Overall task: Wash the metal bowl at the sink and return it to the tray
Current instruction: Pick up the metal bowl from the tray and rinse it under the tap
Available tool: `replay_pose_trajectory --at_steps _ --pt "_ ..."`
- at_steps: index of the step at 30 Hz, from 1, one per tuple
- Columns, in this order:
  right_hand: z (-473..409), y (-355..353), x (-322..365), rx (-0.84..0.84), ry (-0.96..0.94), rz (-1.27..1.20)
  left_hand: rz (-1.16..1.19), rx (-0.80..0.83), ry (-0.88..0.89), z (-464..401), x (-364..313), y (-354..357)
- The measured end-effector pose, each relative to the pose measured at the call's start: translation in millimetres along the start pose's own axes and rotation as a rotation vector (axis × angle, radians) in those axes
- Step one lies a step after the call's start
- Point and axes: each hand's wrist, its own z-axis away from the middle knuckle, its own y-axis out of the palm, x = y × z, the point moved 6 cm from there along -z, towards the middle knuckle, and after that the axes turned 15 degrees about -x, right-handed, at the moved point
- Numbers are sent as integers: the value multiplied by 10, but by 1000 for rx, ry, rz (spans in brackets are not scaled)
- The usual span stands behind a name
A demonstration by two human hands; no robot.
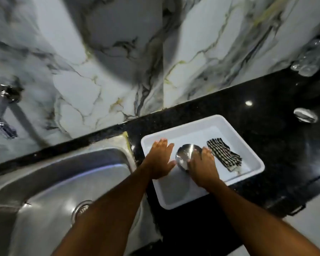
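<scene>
A small metal bowl (184,157) sits inside the white plastic tray (183,198) on the black counter. My right hand (203,169) rests over the bowl's right side, fingers wrapped on its rim. My left hand (160,159) hovers flat over the tray's left part, fingers spread, just left of the bowl and holding nothing. The steel sink (50,183) lies to the left of the tray, its drain (81,209) partly hidden by my left forearm.
A black-and-white striped cloth (224,154) lies in the tray to the right of the bowl. A chrome tap (3,109) juts from the marble wall above the sink. A small metal dish (305,115) and clear bottles (314,58) stand on the counter's far right.
</scene>
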Motion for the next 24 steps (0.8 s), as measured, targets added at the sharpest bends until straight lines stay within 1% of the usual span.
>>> replay_pose_trajectory --at_steps 1,4,5,8,11,14,18,21,24 --pt "-39 27 -58 21 21 6 -3 26 39 -44 -51 69" --pt "-99 48 -228 61 121 -210 -21 62 109 -65 -143 205" --pt "-113 82 -269 85 117 -257 -24 83 103 -50 -160 280" --pt "-145 59 -322 94 67 -271 17 115 72 -41 -224 358" --pt "-198 -36 -267 86 21 -283 40 77 103 -53 -235 256" --pt "-200 -231 -109 59 9 -390 50 -22 141 -4 -179 -22" --pt "-273 -599 245 -106 -2 -490 145 -259 176 112 1 -688" --pt "-321 -826 773 -195 -44 -610 144 -364 111 342 364 -1240" --pt "-297 -913 1462 -222 -88 -760 100 -450 65 681 853 -1707"
